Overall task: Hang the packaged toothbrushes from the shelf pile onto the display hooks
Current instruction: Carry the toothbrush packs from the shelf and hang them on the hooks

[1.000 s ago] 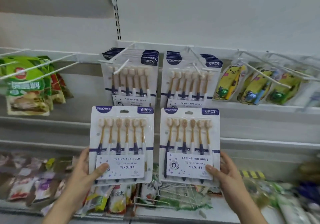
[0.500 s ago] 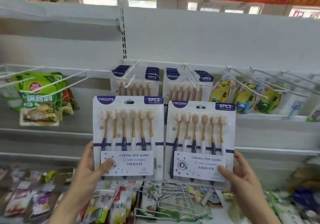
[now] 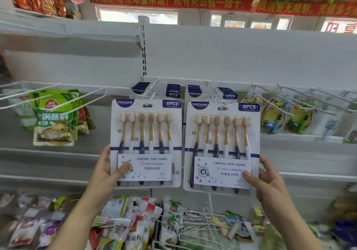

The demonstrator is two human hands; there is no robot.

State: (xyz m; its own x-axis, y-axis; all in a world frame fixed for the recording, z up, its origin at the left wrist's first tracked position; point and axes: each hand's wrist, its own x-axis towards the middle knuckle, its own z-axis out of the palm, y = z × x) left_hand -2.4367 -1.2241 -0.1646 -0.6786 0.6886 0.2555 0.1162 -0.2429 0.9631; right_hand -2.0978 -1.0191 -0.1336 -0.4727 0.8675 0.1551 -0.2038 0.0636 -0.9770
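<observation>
My left hand (image 3: 108, 170) grips the lower left edge of a white blister pack of six toothbrushes (image 3: 146, 134), thumb on its label. My right hand (image 3: 264, 180) grips the lower right edge of a second identical pack (image 3: 222, 139). Both packs stand upright, side by side, raised in front of two white display hooks (image 3: 152, 89) (image 3: 213, 90). Their hang holes sit just below the hook tips. Several identical packs hang behind on each hook (image 3: 173, 91) (image 3: 229, 93).
Green sauce pouches (image 3: 56, 116) hang on hooks at left, yellow children's toothbrush packs (image 3: 274, 114) at right under long bare hooks (image 3: 301, 99). Below lie snack packets (image 3: 135, 222) and loose wire hooks (image 3: 202, 222) on the shelf.
Both hands have lifted the two packs upward, from below the hanging rows to level with the hook tips. The camera has tilted up, showing the red banner.
</observation>
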